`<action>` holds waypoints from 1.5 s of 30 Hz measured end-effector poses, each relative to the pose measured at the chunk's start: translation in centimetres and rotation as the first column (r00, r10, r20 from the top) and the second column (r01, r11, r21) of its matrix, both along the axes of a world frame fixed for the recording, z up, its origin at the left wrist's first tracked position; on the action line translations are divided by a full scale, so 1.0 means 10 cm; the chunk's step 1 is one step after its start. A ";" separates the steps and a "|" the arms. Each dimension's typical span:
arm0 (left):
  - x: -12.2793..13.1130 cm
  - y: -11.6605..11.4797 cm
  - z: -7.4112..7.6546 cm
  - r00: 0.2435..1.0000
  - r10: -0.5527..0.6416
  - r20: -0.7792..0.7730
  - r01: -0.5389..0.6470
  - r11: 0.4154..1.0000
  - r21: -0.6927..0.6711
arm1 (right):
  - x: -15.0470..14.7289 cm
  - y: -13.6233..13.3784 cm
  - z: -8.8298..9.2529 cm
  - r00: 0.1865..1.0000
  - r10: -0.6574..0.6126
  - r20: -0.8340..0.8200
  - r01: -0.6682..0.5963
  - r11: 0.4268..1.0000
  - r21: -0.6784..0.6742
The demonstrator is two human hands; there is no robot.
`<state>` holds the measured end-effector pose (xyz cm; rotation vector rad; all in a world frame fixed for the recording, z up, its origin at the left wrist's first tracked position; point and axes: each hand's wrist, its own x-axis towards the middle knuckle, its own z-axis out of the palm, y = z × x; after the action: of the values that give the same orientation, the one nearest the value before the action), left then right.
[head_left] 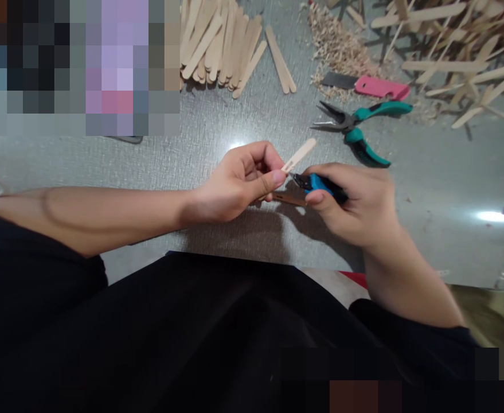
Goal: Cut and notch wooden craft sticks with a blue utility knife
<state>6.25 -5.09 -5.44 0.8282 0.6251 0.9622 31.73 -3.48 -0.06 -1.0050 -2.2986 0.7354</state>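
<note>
My left hand (249, 178) pinches a pale wooden craft stick (302, 152) between thumb and fingers, its rounded end pointing up and right. A small slot shows in the stick just past the fingertips. My right hand (355, 201) is wrapped round blue-handled cutting pliers (318, 183), whose dark tips are at the stick's edge beside my left thumb. Whether the jaws have bitten into the wood I cannot make out. Beneath both hands lies a brown strip (288, 199) with a small dark hole, partly hidden by my left fingers.
Green-handled long-nose pliers (348, 123) lie spread beyond my right hand. Behind them are a pink-handled knife (381, 87) and a heap of wood shavings (338, 43). Craft sticks (221, 43) are piled at the back, with more scattered sticks (458, 66) at the right. Blurred blocks cover the upper left.
</note>
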 end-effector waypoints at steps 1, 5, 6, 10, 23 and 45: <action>0.00 0.00 0.00 1.000 -0.004 0.004 0.004 1.000 -0.004 | 0.01 0.00 -0.01 1.000 -0.014 0.017 0.013 1.000 0.014; -0.01 0.00 0.00 1.000 -0.007 0.003 0.007 1.000 -0.011 | 0.04 0.00 -0.04 0.994 -0.042 0.102 0.040 0.999 0.016; -0.01 0.00 -0.01 1.000 -0.004 -0.002 0.004 1.000 -0.013 | 0.04 0.00 -0.04 0.994 -0.038 0.106 0.037 0.999 0.016; -0.02 0.00 -0.04 1.000 -0.003 -0.011 0.002 1.000 -0.014 | 0.04 0.01 -0.06 0.997 -0.025 0.074 0.021 0.998 0.053; -0.03 0.01 -0.03 0.999 -0.023 0.039 0.025 0.998 -0.061 | 0.04 0.01 -0.06 0.999 -0.023 0.038 0.020 0.997 0.074; -0.05 0.01 0.03 0.998 -0.061 0.012 0.061 0.998 -0.027 | 0.03 0.02 -0.10 0.997 0.011 -0.081 -0.017 0.997 -0.078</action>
<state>5.76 -5.03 -5.11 0.8122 0.5992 0.9006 31.99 -3.24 -1.10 -0.9765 -2.2244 0.8620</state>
